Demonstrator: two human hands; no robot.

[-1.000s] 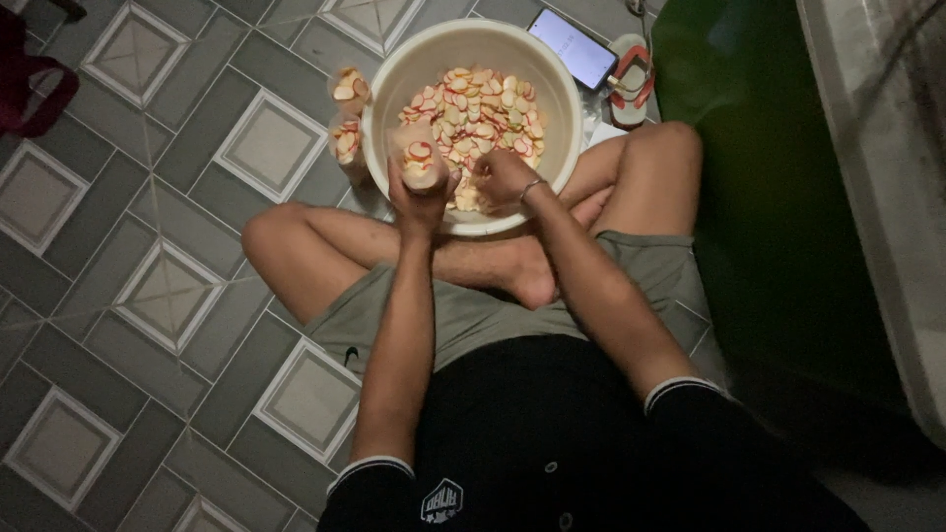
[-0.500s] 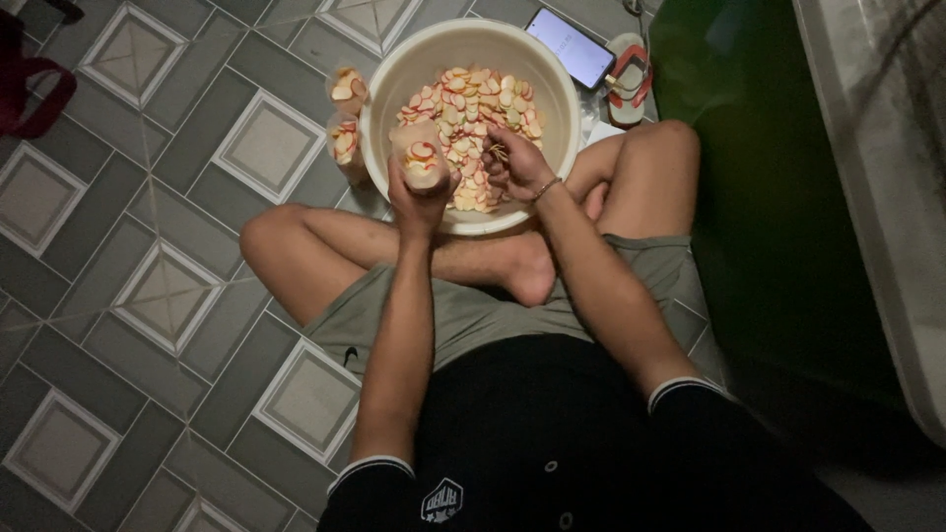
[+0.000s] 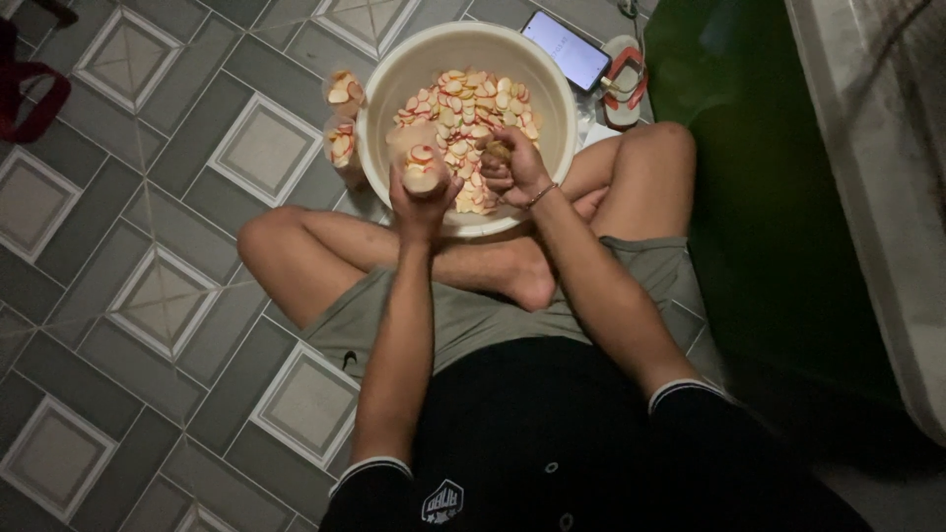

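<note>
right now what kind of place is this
Probably a home floor used for food packing: patterned floor tiles, a big bowl of round chips, a phone and a sandal lying beside it.

Left hand [image 3: 422, 202] gripping small bag [image 3: 418, 163], right hand [image 3: 512, 167] in basin [image 3: 394, 79] of slices [image 3: 473, 103]

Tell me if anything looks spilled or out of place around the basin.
Nothing looks spilled. The slices stay inside the basin; two filled bags stand beside it. One oddity: a phone lies on the floor against the rim.
</note>
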